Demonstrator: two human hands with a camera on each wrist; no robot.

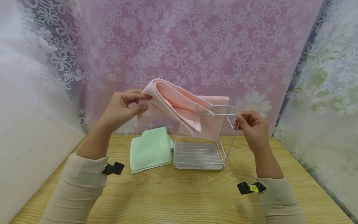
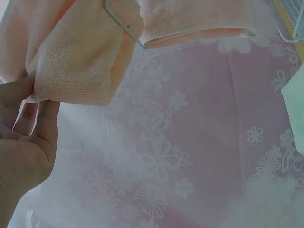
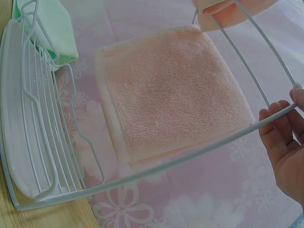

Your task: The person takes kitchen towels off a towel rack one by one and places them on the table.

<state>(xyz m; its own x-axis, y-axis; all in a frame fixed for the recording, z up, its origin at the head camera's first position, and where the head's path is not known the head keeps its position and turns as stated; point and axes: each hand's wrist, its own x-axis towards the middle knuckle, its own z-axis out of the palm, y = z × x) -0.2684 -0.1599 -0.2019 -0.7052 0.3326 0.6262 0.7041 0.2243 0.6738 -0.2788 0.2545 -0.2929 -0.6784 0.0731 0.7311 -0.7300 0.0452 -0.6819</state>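
Note:
My left hand pinches the left end of a folded pink towel between thumb and fingers. That towel's other end lies over the upper rails of a white wire rack, and a bent rail tip shows against it in the left wrist view. Behind it, a second folded pink towel hangs from the rack. My right hand grips the rack's upper right corner, thumb over the wire and fingers curled beneath. In the right wrist view, the hanging towel drapes flat inside the frame.
On the wooden table, a folded green towel lies left of the rack's base. A white tray sits under the base's wire grid. Flower-patterned curtains stand behind and on both sides.

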